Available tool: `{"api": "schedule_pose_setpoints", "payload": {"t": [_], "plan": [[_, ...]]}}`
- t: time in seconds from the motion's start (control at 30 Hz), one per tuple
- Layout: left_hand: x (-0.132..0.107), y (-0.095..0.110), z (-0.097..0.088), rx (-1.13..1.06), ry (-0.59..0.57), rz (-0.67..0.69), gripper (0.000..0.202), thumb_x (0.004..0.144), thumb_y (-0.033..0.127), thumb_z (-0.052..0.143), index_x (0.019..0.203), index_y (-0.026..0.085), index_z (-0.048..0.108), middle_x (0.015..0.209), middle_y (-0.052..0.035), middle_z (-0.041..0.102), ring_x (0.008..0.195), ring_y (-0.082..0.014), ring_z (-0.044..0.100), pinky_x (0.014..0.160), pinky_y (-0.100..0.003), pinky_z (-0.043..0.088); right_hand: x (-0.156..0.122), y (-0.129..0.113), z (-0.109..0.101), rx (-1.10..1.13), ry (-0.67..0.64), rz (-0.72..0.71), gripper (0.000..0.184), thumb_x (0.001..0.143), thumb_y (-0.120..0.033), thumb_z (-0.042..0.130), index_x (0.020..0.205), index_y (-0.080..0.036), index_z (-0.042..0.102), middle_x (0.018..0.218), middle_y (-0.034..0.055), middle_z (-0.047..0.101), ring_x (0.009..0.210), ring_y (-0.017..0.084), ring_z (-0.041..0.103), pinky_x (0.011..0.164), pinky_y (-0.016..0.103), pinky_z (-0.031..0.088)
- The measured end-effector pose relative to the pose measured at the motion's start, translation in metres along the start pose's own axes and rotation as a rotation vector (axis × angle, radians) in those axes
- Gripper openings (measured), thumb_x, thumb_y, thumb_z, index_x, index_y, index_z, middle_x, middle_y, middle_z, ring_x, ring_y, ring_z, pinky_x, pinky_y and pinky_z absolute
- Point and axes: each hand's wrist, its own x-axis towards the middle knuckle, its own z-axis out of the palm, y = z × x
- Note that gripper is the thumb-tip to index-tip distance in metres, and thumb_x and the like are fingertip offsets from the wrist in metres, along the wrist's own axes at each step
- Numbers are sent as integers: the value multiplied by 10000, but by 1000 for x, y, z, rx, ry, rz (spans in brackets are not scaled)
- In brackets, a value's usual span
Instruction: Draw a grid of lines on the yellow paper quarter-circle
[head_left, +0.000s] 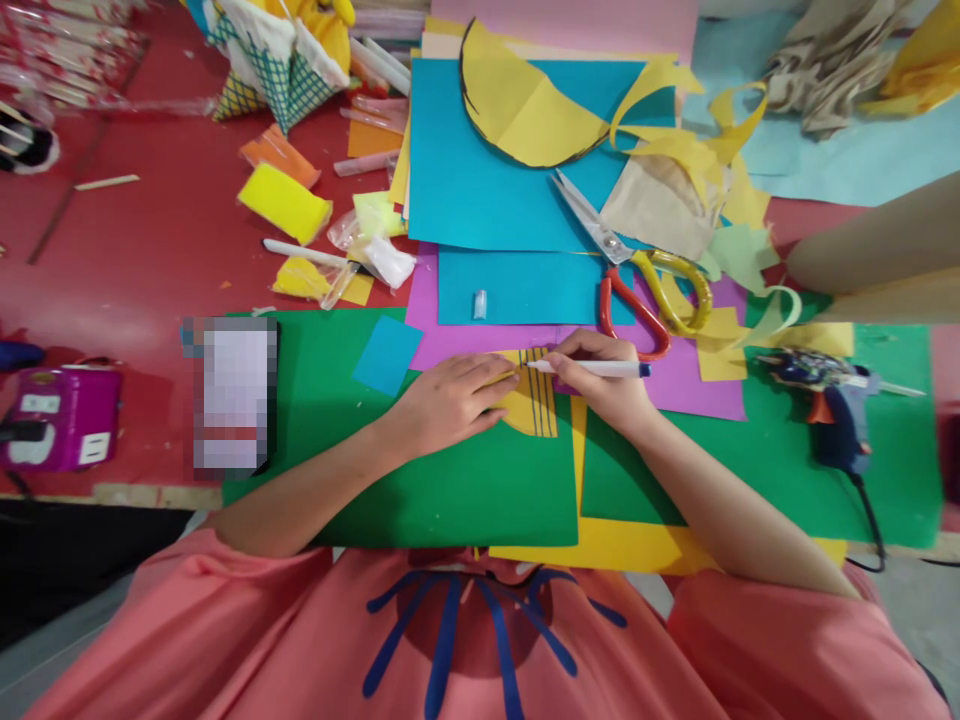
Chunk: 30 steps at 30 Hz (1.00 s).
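Pen (600, 368) crosswise, tip pointing left, pinched by right hand (609, 392), left hand (450, 400) flat on yellow cutout (537, 412)

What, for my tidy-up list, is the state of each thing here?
left hand, flat, pressing down the yellow paper piece
right hand, closed around the pen
pen, tip on the yellow paper piece
yellow paper piece, flat, dark lines drawn on it
scissors, lying flat, blades together
glue gun, lying on its side, cord attached
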Motion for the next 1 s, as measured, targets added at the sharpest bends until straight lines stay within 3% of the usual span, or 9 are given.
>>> {"api": "schedule_pose_setpoints", "payload": {"t": [0.17, 0.57, 1.0], "plan": [[1, -4, 1, -10, 0, -72, 347, 912, 288, 491, 1216, 134, 554, 1236, -127, 592, 1171, -246, 548, 968, -409, 482, -1, 0, 0, 24, 13, -2, 204, 804, -354, 619, 745, -159, 633, 665, 14, 623, 563, 104, 548, 513, 230, 429], [0, -4, 1, -52, -14, -97, 349, 920, 301, 475, 1218, 135, 551, 1257, -121, 583, 1197, -231, 530, 1013, -403, 451, 2, 0, 3, -45, -40, 31, 201, 792, -349, 642, 798, -149, 667, 728, 28, 649, 594, 109, 553, 521, 230, 420], [0, -5, 2, -60, -35, -107, 354, 911, 301, 495, 1221, 138, 548, 1263, -123, 576, 1197, -241, 528, 1003, -408, 454, 1, 2, 1, -63, -97, 9, 212, 797, -330, 619, 699, -143, 636, 606, -4, 575, 524, 86, 467, 483, 222, 346]]}}
